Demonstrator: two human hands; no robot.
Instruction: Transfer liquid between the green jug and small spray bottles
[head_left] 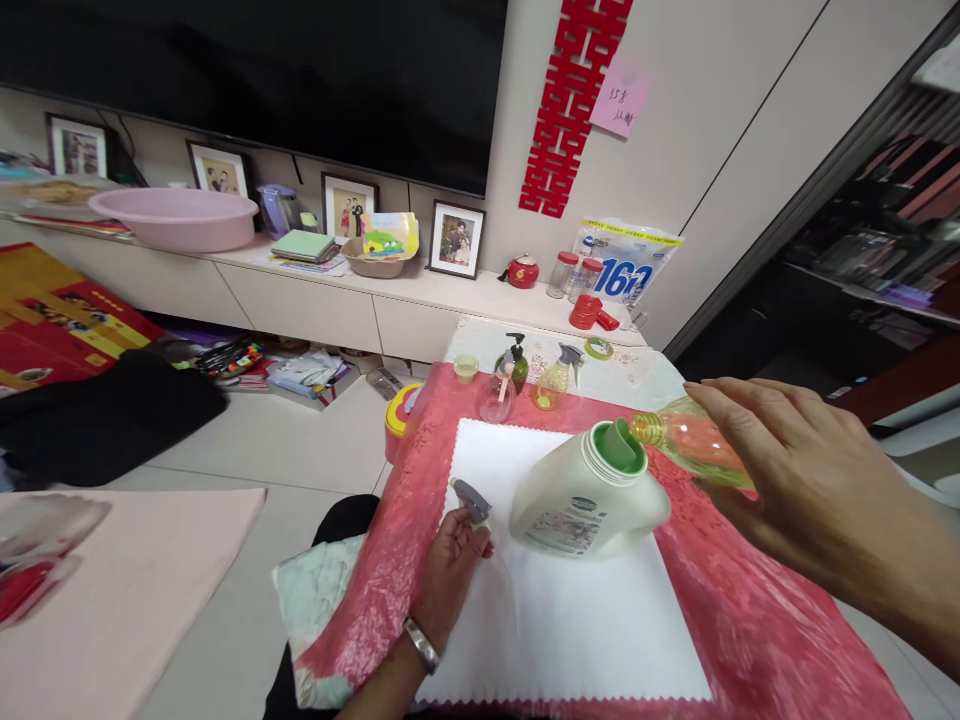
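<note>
On a white scalloped mat (592,620) stands an uncapped, cream-coloured detergent jug (559,515) with a green pour spout (621,445). Fingers wrapped around a clear yellow bottle (694,440), my right hand (795,465) tips it nearly sideways. The bottle's threaded mouth is at the jug's spout; whether they touch I cannot tell. My left hand (454,555) is closed on a grey trigger spray head (471,500) over the mat, left of the jug. Any liquid leaving the bottle is too unclear to see.
Behind the mat stand a clear spray bottle (496,397), a dark green pump bottle (516,362), a yellow spray bottle (553,385) and a small bowl (466,368). A red cloth (390,560) covers the table. Green tape (598,348) lies farther back.
</note>
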